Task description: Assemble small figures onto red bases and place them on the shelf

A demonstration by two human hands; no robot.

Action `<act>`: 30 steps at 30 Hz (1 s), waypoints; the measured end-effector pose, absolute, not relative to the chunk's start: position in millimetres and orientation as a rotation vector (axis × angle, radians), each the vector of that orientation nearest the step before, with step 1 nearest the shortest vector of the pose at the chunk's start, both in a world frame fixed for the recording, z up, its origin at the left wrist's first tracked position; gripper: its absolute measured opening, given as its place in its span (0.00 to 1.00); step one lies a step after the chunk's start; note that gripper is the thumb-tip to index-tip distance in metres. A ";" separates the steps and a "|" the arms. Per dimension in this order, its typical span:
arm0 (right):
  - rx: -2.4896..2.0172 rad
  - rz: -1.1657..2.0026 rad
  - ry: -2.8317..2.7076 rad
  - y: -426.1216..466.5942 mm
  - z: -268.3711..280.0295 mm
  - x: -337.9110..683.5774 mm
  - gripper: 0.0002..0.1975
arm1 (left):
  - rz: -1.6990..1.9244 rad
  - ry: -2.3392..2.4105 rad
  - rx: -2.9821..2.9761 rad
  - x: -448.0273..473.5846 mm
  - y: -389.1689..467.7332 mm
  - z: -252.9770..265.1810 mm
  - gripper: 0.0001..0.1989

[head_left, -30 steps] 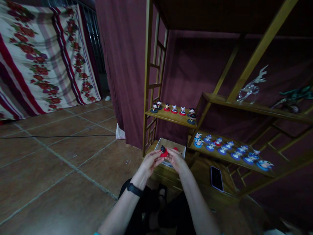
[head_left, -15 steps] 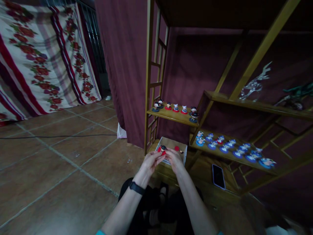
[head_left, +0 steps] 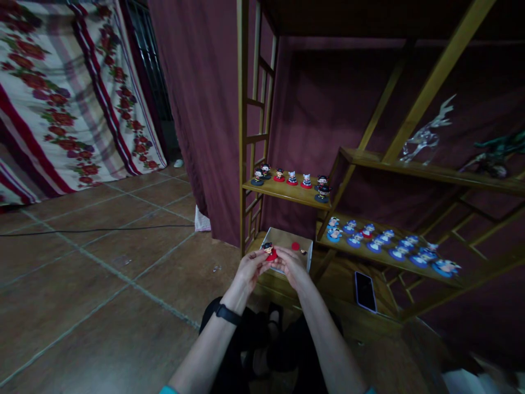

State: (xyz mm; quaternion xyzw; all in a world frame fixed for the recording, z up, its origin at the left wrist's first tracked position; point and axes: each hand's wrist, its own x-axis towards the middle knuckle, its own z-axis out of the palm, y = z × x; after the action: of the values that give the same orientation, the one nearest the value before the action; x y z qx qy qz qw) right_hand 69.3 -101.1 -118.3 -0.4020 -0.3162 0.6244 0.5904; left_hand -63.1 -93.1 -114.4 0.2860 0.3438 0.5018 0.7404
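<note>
Left hand (head_left: 249, 268) and right hand (head_left: 290, 265), partly blocking a white rectangular box (head_left: 283, 237), converge, seemingly pinching a small red-and-black figurine (head_left: 268, 249).

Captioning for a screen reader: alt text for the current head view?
The left hand and right hand together hold a small red-and-black figurine by an open box. Beyond, more figurines stand on an upper wooden shelf and a lower one to its right; a phone lies below.
</note>
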 end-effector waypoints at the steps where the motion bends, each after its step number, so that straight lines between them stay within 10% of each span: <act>1: -0.917 1.465 -0.749 -103.0 -118.8 69.0 0.17 | 1.104 0.756 0.628 -63.2 -92.4 -115.3 0.09; 30: -1.003 1.416 -0.845 -103.7 -139.0 90.4 0.14 | 1.151 0.942 0.788 -32.1 -92.0 -132.6 0.15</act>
State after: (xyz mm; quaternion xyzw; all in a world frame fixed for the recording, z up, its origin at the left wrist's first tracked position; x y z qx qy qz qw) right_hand 90.4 -103.7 -139.0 -0.4272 -0.3600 0.6031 0.5694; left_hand -32.1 -92.0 -132.6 0.3492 0.4174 0.5101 0.6661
